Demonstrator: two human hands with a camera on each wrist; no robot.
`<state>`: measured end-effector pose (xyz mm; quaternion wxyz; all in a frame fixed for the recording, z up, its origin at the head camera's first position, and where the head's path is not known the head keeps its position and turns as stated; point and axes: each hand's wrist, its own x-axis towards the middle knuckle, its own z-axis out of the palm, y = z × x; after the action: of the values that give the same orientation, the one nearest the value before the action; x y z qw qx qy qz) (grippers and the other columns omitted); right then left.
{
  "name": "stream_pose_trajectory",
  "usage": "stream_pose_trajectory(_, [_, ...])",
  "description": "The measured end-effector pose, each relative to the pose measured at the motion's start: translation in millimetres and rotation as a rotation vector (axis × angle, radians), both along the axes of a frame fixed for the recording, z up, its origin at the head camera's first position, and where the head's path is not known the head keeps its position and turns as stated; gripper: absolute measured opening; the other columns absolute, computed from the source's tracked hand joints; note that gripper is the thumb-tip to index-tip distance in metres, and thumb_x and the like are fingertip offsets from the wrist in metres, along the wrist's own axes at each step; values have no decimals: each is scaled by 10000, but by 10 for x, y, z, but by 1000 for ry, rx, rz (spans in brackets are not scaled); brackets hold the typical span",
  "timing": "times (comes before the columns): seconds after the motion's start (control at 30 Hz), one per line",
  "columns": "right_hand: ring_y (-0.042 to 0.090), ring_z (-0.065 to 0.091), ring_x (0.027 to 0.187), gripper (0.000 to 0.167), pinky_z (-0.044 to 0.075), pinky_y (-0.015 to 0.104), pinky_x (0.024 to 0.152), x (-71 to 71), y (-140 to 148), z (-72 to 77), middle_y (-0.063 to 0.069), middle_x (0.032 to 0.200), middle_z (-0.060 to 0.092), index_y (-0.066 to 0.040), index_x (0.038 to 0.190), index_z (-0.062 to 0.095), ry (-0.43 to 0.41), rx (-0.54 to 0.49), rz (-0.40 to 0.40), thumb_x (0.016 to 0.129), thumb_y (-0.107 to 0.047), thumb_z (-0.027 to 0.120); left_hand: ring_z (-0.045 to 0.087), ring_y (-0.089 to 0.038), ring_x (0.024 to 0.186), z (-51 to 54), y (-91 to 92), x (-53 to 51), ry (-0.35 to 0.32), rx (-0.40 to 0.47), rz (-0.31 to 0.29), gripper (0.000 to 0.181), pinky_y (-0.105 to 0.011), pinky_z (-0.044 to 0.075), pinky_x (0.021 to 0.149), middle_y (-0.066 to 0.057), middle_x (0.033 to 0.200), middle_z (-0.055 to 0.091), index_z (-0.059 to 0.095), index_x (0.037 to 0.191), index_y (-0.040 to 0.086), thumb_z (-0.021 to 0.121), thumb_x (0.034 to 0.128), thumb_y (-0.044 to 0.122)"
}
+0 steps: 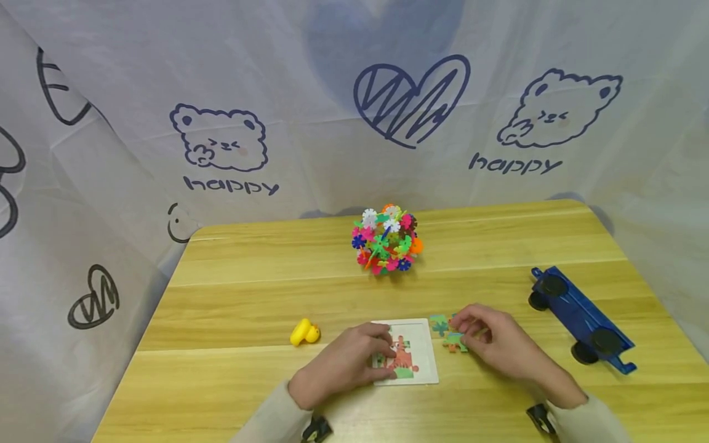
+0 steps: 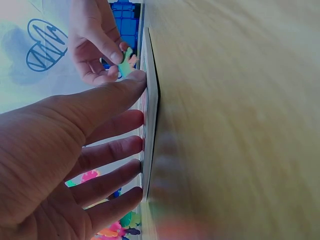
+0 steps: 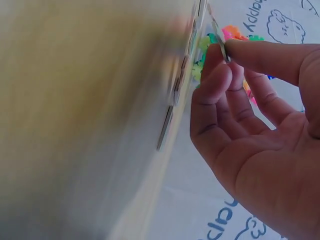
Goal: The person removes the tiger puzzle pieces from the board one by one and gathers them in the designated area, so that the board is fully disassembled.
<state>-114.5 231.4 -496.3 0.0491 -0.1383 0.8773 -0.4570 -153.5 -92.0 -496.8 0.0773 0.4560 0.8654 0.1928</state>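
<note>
A white puzzle board (image 1: 425,363) with a partly filled red and green picture lies at the table's near middle. The left hand (image 1: 350,363) rests its spread fingertips on the board's left part; in the left wrist view that hand (image 2: 75,145) touches the board (image 2: 151,100) with fingers fairly straight. Just right of the board, the right hand (image 1: 501,341) pinches a puzzle piece between thumb and finger. This green and orange piece (image 2: 126,64) is held above the surface, seen edge-on beside the right hand (image 3: 260,110) in the right wrist view. Loose pieces (image 1: 439,325) lie beside the board.
A yellow toy duck (image 1: 304,332) lies left of the board. Behind it, farther back, is a ball of colourful flower-shaped pieces (image 1: 386,240). A blue toy vehicle (image 1: 581,317) with black wheels lies at the right of the wooden table (image 1: 249,301). White cloth with drawings hangs behind.
</note>
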Motion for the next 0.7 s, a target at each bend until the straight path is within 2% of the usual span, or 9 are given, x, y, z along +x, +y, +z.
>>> stream_pose_trajectory(0.2, [7,637,887,232,586,215,731,-29,-40,5,-6,1013,736,-118,1138,741,4,73,80,959,29,749,706,-122,1198,-15,-3,-7,-3,3,-2,253,-257,577,1123,18,1222,749,859,1106,135,871,956,339])
stream_pose_trajectory(0.47, [3,612,875,251,568,209,723,-103,-93,12,52,996,738,-110,1125,740,-20,120,102,938,53,772,714,-143,1223,2,0,-1,3,4,-6,269,-269,562,1154,11,1237,755,856,1117,133,873,950,344])
stream_pose_trajectory(0.7, [15,598,859,236,549,217,692,-101,-105,31,-36,974,707,-107,1128,741,-29,142,106,927,-18,827,705,-135,1231,6,-6,0,-6,-6,-4,265,-265,564,1150,20,1230,752,857,1118,133,872,954,341])
